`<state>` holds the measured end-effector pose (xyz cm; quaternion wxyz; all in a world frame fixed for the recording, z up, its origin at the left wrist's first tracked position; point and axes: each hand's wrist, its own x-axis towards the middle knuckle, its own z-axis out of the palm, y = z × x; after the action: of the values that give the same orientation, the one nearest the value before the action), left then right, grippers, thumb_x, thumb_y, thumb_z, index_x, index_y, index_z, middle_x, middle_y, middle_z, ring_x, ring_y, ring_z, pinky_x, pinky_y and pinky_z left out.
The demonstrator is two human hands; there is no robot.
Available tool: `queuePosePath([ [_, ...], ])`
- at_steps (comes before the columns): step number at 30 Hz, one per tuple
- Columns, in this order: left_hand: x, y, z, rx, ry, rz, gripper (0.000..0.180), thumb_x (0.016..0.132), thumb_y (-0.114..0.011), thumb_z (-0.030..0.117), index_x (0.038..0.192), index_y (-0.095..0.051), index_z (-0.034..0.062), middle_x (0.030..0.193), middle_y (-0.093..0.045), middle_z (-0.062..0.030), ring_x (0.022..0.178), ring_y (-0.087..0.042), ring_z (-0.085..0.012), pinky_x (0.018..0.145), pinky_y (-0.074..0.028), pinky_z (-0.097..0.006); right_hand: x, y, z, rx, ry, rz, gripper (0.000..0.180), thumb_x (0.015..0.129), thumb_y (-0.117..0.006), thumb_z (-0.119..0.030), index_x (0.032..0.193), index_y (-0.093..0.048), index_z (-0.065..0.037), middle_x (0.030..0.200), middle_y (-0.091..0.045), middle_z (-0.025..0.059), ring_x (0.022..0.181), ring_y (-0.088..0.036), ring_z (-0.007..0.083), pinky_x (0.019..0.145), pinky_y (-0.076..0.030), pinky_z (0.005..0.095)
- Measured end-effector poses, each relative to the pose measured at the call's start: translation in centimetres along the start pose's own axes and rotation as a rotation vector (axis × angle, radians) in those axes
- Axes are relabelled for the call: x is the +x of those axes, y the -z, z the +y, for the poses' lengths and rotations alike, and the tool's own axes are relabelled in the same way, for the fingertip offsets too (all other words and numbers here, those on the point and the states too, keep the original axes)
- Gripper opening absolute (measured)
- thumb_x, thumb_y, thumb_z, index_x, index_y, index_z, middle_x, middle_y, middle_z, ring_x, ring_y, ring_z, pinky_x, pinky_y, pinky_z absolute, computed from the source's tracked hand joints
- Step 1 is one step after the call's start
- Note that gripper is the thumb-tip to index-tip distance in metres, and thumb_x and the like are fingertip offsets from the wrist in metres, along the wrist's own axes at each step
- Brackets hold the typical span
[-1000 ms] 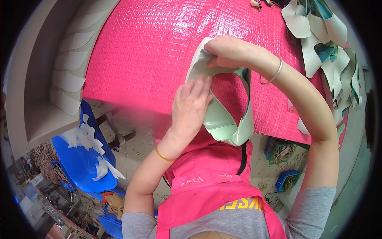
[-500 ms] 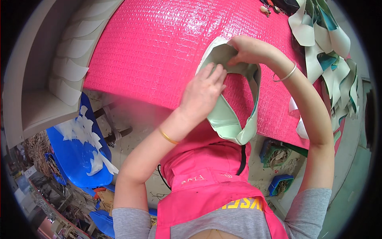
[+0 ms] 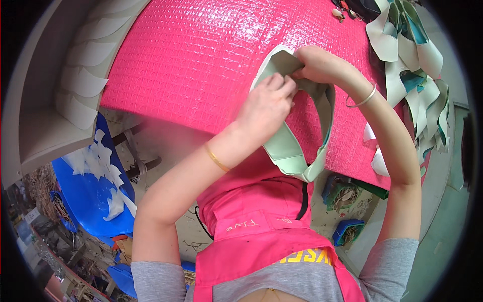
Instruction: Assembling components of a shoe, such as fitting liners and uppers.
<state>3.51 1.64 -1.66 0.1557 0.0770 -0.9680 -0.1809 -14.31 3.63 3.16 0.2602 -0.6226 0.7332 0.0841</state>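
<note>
A pale green shoe upper [image 3: 285, 149], open in a loop, stands on the pink table at its near edge, its closed end toward me. My right hand [image 3: 318, 64] arches over from the right and pinches its far rim, fingertips partly hidden. My left hand [image 3: 267, 105] comes in from the left with its fingers curled against the inside of the same upper, close to the right fingertips. What the left fingertips pinch is hidden behind the knuckles. The grey lining shows at the upper's far end.
Pink textured sheeting covers the table [image 3: 191, 65]. More pale shoe uppers [image 3: 427, 100] are heaped at the right. White curved pieces [image 3: 83, 78] line a grey shelf [image 3: 55, 136] at left. A blue chair [image 3: 93, 196] bears white scraps. Small baskets [image 3: 347, 231] stand below the table.
My left fingers, laid fairly straight on the upper before, are now curled and nearer the right hand. The right hand has shifted slightly down and right along the rim.
</note>
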Motion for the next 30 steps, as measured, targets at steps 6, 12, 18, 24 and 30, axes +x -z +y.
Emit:
queuePosePath([
  [6,-0.1,-0.3,-0.9,-0.016,-0.079,0.134,0.033,0.072,-0.059,0.014,0.102,-0.055,-0.0003,0.109,-0.05,-0.009,0.105,-0.047,-0.0246,0.085,-0.043,-0.031,-0.7,-0.2,0.8,0.071,0.025,0.055,0.027,0.066,-0.067,-0.018,0.08,-0.059,0.004,0.072,-0.058,0.0225,0.068,-0.057,0.0359,0.062,-0.045,0.0399],
  [12,1.0,0.5,0.3,0.081,0.008,-0.116,0.029,0.074,-0.058,0.014,0.101,-0.056,0.0049,0.11,-0.05,-0.0082,0.107,-0.046,-0.0238,0.087,-0.041,-0.034,-3.0,0.8,0.9,0.025,0.017,0.009,0.03,0.062,-0.068,-0.017,0.08,-0.059,0.004,0.069,-0.057,0.0209,0.068,-0.057,0.0347,0.062,-0.044,0.039],
  [18,-1.6,0.2,-1.9,-0.341,0.153,0.292,0.038,0.071,-0.054,-0.001,0.108,-0.055,0.0064,0.111,-0.045,-0.02,0.11,-0.041,-0.0348,0.093,-0.036,-0.042,-5.1,1.6,1.1,0.013,0.034,-0.148,0.027,0.059,-0.067,-0.014,0.078,-0.059,0.003,0.068,-0.057,0.0191,0.068,-0.057,0.0338,0.065,-0.044,0.0401],
  [24,-1.9,3.1,3.5,-0.803,0.379,0.137,0.049,0.074,-0.05,-0.003,0.122,-0.045,0.0061,0.101,-0.046,-0.0186,0.101,-0.047,-0.0332,0.086,-0.039,-0.037,-8.4,-1.6,1.4,-0.42,0.198,0.364,0.015,0.06,-0.06,-0.008,0.073,-0.052,-0.007,0.07,-0.055,0.0082,0.079,-0.053,0.0246,0.085,-0.035,0.0397],
  [30,9.9,1.2,-1.6,-0.741,0.135,-0.428,0.037,0.073,-0.061,0.016,0.106,-0.056,0.0003,0.089,-0.061,-0.0168,0.08,-0.058,-0.0237,0.071,-0.045,-0.032,-10.1,-3.7,0.6,-0.386,0.456,0.589,0.008,0.066,-0.05,-0.011,0.073,-0.048,-0.009,0.074,-0.05,0.0033,0.075,-0.05,0.0192,0.079,-0.037,0.0353],
])
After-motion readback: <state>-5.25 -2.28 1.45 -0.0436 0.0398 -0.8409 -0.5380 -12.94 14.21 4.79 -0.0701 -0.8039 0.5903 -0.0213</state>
